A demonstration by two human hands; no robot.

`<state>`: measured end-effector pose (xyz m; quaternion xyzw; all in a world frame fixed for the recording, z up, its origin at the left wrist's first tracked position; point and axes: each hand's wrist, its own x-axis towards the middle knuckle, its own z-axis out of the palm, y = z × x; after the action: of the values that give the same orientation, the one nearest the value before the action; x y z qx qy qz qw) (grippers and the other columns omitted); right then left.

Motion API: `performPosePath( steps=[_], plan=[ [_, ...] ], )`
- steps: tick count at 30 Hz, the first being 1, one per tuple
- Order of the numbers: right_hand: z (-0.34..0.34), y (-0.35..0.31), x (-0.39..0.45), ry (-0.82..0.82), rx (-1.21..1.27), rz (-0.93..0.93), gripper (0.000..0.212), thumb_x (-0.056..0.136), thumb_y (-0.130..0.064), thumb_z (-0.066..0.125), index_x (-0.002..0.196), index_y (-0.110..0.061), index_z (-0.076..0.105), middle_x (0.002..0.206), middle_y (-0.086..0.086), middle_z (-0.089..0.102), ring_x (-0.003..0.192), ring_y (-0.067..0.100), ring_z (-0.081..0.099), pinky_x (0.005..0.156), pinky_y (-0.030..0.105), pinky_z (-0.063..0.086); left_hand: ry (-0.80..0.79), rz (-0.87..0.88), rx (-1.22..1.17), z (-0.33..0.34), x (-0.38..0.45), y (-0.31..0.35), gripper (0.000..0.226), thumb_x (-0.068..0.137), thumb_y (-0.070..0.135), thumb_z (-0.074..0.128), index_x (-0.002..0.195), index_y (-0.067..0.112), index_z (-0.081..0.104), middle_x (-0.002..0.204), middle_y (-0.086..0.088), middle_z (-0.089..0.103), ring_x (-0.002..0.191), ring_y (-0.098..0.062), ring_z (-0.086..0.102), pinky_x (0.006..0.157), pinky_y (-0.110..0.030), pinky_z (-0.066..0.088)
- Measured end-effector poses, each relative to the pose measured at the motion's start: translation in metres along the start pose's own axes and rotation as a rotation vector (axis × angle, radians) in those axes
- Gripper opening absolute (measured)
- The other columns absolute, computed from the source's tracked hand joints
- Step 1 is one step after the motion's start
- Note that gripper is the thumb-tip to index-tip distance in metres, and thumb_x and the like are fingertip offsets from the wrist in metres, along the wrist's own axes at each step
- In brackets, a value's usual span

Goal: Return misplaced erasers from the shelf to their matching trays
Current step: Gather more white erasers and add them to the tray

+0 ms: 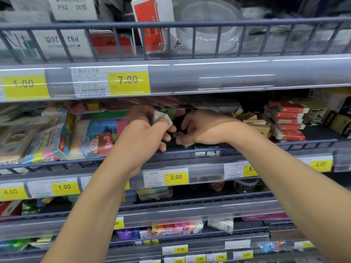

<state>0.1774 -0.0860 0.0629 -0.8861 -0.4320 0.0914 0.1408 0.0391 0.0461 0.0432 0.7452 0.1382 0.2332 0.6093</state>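
Both my hands reach into the middle shelf. My left hand [147, 128] grips a few small white wrapped erasers [161, 117] between thumb and fingers. Just right of it, my right hand [199, 129] pinches a small grey-white eraser [180, 134] with curled fingers, and another pale eraser [188, 144] shows under its fingertips. The dark gap between the hands hides whatever tray sits there. Green-and-white boxed erasers [206, 150] lie behind the shelf's front rail below my right hand.
Colourful eraser packs [98, 137] fill the shelf's left. Tan boxes [254, 123] and red-sleeved erasers [290, 120] are stacked on the right. A blue wire rail [266, 147] fronts the shelf. The shelf above hangs low with price strip [129, 80]. Lower shelves hold more stationery.
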Motion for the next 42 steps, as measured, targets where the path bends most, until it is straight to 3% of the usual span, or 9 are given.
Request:
performPosePath(
  steps=[5,11,14,19,23,26,31,34,42],
  plan=[
    [0.003,0.001,0.005,0.034,0.040,0.007,0.039,0.077,-0.035,0.074,0.114,-0.024,0.069,0.099,-0.009,0.070,0.087,0.014,0.065,0.074,0.028,0.055,0.036,0.018,-0.022,0.000,0.004,-0.002,0.021,0.099,0.013,0.055,0.106,0.032,0.057,0.092,-0.001,0.064,0.060,-0.005,0.054,0.050,-0.019,0.046],
    [0.009,-0.002,-0.022,0.277,0.554,-0.177,0.032,0.073,-0.023,0.076,0.101,-0.034,0.065,0.086,-0.012,0.068,0.073,0.000,0.062,0.065,0.020,0.051,0.038,0.021,0.037,0.002,0.002,-0.001,0.053,0.071,0.065,0.078,0.108,0.037,0.053,0.093,0.019,0.074,0.085,0.004,0.070,0.073,-0.025,0.058],
    [0.012,-0.015,-0.036,0.332,0.618,-0.287,0.038,0.071,-0.029,0.074,0.108,-0.034,0.064,0.098,-0.010,0.072,0.088,0.011,0.069,0.079,0.032,0.058,0.004,0.060,-0.018,0.013,0.001,0.002,0.045,0.081,0.044,0.085,0.108,0.025,0.054,0.082,0.026,0.075,0.072,0.010,0.069,0.060,-0.013,0.053],
    [0.016,-0.023,-0.039,0.341,0.685,-0.347,0.042,0.075,-0.016,0.078,0.114,-0.024,0.062,0.101,0.002,0.072,0.087,0.022,0.069,0.080,0.050,0.057,0.001,0.083,0.016,0.020,0.006,0.002,0.033,0.082,0.039,0.066,0.108,0.020,0.058,0.091,0.001,0.074,0.080,-0.016,0.070,0.074,-0.042,0.059],
    [0.004,-0.013,-0.042,0.259,0.723,-0.358,0.045,0.076,-0.019,0.081,0.116,-0.019,0.061,0.101,0.007,0.072,0.088,0.024,0.069,0.084,0.048,0.058,-0.015,0.117,0.071,0.017,0.008,-0.002,0.026,0.081,0.045,0.060,0.101,0.030,0.054,0.072,0.014,0.070,0.060,-0.008,0.064,0.064,-0.033,0.052],
    [-0.007,-0.004,-0.038,0.203,0.684,-0.322,0.037,0.078,-0.016,0.081,0.110,-0.024,0.063,0.103,0.004,0.072,0.091,0.026,0.068,0.086,0.043,0.056,-0.044,0.097,0.035,0.019,0.011,-0.005,0.030,0.084,0.045,0.060,0.109,0.029,0.053,0.093,0.007,0.073,0.059,-0.017,0.070,0.069,-0.044,0.061],
    [-0.026,0.016,-0.026,-0.062,0.234,-0.118,0.023,0.082,-0.031,0.081,0.095,-0.039,0.065,0.093,-0.017,0.067,0.071,-0.006,0.061,0.062,0.011,0.047,-0.030,0.062,-0.079,0.016,0.013,-0.008,0.023,0.081,0.037,0.064,0.103,0.037,0.058,0.084,0.012,0.066,0.072,-0.016,0.062,0.053,-0.028,0.047],
    [-0.028,0.023,-0.023,-0.303,0.126,-0.083,0.017,0.087,-0.034,0.077,0.102,-0.037,0.070,0.095,-0.016,0.070,0.074,-0.005,0.065,0.073,0.020,0.056,-0.057,0.068,-0.099,0.015,0.011,-0.009,0.024,0.083,0.034,0.066,0.105,0.040,0.058,0.098,0.003,0.064,0.078,-0.017,0.061,0.050,-0.020,0.045],
    [-0.029,0.020,-0.017,-0.369,0.022,-0.086,0.021,0.081,-0.047,0.079,0.095,-0.033,0.073,0.088,-0.014,0.075,0.084,0.010,0.069,0.080,0.030,0.055,-0.058,0.072,-0.099,0.015,0.010,-0.011,0.021,0.090,0.028,0.069,0.106,0.038,0.058,0.098,0.001,0.062,0.076,-0.016,0.058,0.050,-0.019,0.045]
  ],
)
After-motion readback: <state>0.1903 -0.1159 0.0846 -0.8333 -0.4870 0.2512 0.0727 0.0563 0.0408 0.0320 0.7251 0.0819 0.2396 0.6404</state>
